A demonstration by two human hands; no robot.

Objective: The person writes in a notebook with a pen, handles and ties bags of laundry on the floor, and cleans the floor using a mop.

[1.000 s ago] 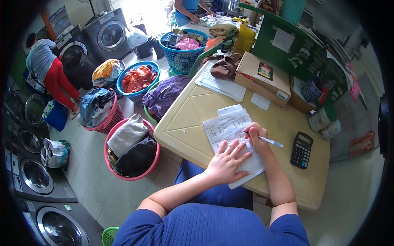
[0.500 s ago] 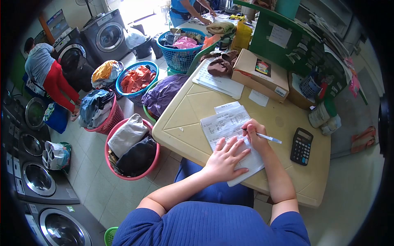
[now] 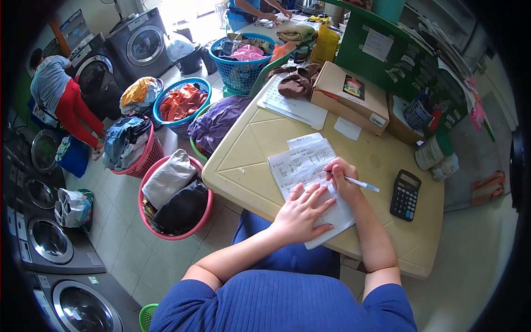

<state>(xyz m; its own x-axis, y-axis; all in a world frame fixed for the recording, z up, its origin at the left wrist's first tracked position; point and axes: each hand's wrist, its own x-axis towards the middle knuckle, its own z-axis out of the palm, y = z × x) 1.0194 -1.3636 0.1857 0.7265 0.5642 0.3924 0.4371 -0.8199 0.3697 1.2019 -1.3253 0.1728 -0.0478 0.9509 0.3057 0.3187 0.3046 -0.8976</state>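
Note:
A notebook (image 3: pixel 301 160) with handwritten lines lies open on the cream plastic table (image 3: pixel 243 149). Flat on its lower half rests my left hand (image 3: pixel 303 214), fingers spread. My right hand (image 3: pixel 344 180) pinches a white pen (image 3: pixel 362 183) over the right side of the page, the tip largely hidden by the fingers. To the right of that hand is a black calculator (image 3: pixel 405 195). Loose papers (image 3: pixel 293 108) and a small paper slip (image 3: pixel 347 128) lie beyond the notebook.
A cardboard box (image 3: pixel 351 97), a brown cloth (image 3: pixel 298 82) and jars (image 3: pixel 434 152) stand along the table's far side. Laundry baskets, including a pink one (image 3: pixel 207 202) and a blue one (image 3: pixel 182 105), fill the floor left. A person (image 3: pixel 66 99) bends by a washing machine (image 3: pixel 145 47); another person (image 3: pixel 240 14) works behind.
The whole view has shifted slightly, with things appearing a little further left and up. Both hands keep nearly the same place on the notebook, and the pen is still held.

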